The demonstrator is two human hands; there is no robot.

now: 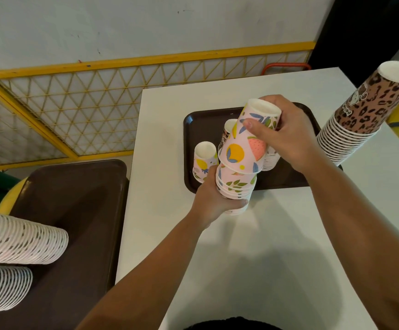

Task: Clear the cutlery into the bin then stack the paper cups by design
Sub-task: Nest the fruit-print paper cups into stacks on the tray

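Upside down, a pink fruit-print cup (246, 141) tilts onto my fruit-print stack (235, 184) above the brown tray (201, 122). My right hand (286, 136) grips the cup; my left hand (214, 198) clasps the stack. Bare white desk (265, 246) lies nearer me.

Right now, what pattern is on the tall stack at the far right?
Leopard print stack, head view.

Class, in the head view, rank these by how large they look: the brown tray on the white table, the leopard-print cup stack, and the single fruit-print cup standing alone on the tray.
1. brown tray, partly hidden by hands
2. leopard-print cup stack; it leans toward the camera, so its apparent size is inflated
3. single fruit-print cup
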